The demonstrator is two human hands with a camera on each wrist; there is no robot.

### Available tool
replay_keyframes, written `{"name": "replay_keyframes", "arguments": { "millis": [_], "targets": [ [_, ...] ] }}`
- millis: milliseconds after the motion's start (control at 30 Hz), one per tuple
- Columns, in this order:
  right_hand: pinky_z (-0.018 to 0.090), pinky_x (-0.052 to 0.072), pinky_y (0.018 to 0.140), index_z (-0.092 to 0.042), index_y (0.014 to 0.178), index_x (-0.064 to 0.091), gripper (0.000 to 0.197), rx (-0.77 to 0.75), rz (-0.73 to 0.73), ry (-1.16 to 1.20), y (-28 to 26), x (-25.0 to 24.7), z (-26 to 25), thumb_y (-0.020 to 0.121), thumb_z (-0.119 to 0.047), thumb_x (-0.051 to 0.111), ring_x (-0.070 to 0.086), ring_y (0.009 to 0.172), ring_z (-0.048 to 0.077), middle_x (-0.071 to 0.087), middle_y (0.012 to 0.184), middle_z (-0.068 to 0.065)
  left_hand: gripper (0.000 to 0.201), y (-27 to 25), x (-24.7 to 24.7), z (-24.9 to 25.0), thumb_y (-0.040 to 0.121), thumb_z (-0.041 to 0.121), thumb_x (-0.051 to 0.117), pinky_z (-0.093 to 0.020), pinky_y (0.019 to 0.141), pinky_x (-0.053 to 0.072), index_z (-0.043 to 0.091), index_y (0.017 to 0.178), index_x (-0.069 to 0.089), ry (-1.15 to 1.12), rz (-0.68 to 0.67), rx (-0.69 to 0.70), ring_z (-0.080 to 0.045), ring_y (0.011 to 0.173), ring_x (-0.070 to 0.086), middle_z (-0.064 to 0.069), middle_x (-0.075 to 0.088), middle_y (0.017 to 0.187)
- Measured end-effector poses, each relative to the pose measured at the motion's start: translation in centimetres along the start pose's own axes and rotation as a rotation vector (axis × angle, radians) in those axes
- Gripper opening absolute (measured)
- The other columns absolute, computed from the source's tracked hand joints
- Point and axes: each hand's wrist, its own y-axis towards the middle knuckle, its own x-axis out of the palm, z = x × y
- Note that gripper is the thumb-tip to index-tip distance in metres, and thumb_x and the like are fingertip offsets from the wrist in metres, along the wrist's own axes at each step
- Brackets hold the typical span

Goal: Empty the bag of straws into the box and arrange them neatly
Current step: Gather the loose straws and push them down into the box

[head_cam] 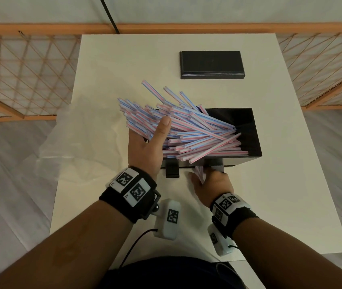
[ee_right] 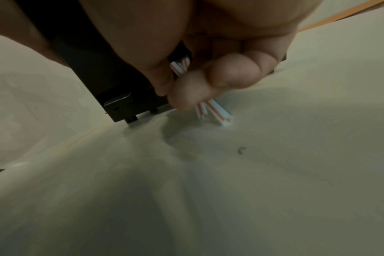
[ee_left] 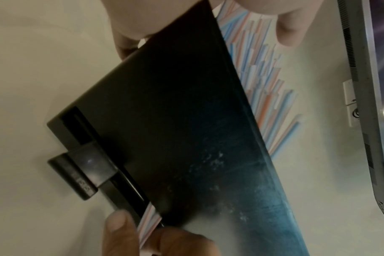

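The light, slippery straws (head_cam: 186, 130) lie jumbled in the black box (head_cam: 253, 138) on the tabletop (head_cam: 270, 195), best squared by their ends, left hand (head_cam: 147, 147) gripping the box's end, right hand (head_cam: 212, 184) pinching strays.

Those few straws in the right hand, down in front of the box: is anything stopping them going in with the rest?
Partly. The right hand pinches a few straws low against the box front wall, so that wall must be cleared. Above, the straw pile sticks out over the near and left rims, held by the left hand.
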Motion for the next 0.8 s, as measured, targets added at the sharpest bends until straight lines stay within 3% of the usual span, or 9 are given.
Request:
{"name": "replay_keyframes", "arguments": {
  "millis": [167,233,400,500,600,700,800],
  "targets": [
    [0.035,0.053,0.081,-0.016,0.109,0.068,0.039,-0.021,0.017,-0.016,0.4,0.2,-0.4,0.097,-0.047,0.048,0.066,0.096,0.037,0.071,0.103,0.014,0.104,-0.1,0.0,0.1,0.071,0.073,0.079,-0.044,0.116,0.047,0.016,0.152,0.047,0.016,0.002,0.007,-0.014,0.133,0.061,0.001,0.064,0.143],
    [0.033,0.051,0.078,-0.014,0.101,0.068,0.037,-0.042,-0.024,-0.064,0.2,0.4,0.0,0.098,-0.045,0.048,0.065,0.095,0.036,0.071,0.101,0.014,0.094,-0.1,0.1,0.1,0.076,0.063,0.079,-0.043,0.115,0.048,0.014,0.151,0.049,0.002,0.005,-0.008,-0.013,0.132,0.062,0.001,0.065,0.142],
    [0.027,0.042,0.069,-0.02,0.08,0.054,0.035,-0.037,-0.138,-0.094,-0.5,1.0,1.3,0.097,-0.05,0.047,0.064,0.091,0.032,0.069,0.096,0.01,0.084,0.1,0.1,0.1,0.08,0.053,0.076,-0.045,0.116,0.047,0.012,0.149,0.051,-0.027,-0.001,-0.015,-0.015,0.132,0.062,-0.001,0.066,0.141],
    [0.029,0.048,0.072,-0.017,0.086,0.06,0.044,-0.019,-0.164,-0.102,-0.4,0.8,1.2,0.094,-0.058,0.047,0.065,0.091,0.03,0.07,0.098,0.009,0.084,0.1,0.1,0.2,0.079,0.054,0.075,-0.042,0.115,0.047,0.014,0.149,0.051,-0.024,0.01,-0.011,-0.012,0.13,0.063,0.001,0.067,0.14],
    [0.035,0.055,0.079,-0.019,0.106,0.064,0.059,-0.01,-0.096,-0.078,0.1,0.0,0.1,0.087,-0.071,0.047,0.067,0.093,0.03,0.07,0.1,0.008,0.087,0.0,0.1,0.3,0.077,0.055,0.074,-0.029,0.108,0.052,0.015,0.15,0.05,-0.022,0.01,-0.006,-0.008,0.127,0.064,0.004,0.067,0.138],
    [0.036,0.055,0.082,-0.02,0.118,0.06,0.05,-0.044,-0.04,0.005,1.0,-0.1,-0.8,0.091,-0.061,0.051,0.067,0.096,0.032,0.071,0.104,0.01,0.088,0.1,0.1,0.3,0.077,0.054,0.076,-0.037,0.112,0.051,0.015,0.151,0.049,-0.03,0.011,-0.019,-0.011,0.129,0.064,0.001,0.066,0.14],
    [0.033,0.05,0.078,-0.015,0.112,0.062,0.043,-0.067,-0.08,-0.015,1.3,0.3,-0.8,0.097,-0.052,0.047,0.066,0.097,0.035,0.071,0.104,0.014,0.088,0.2,0.1,0.3,0.077,0.054,0.076,-0.04,0.115,0.049,0.014,0.151,0.05,-0.032,0.014,-0.021,-0.012,0.131,0.063,0.001,0.066,0.142]
  ]
}}
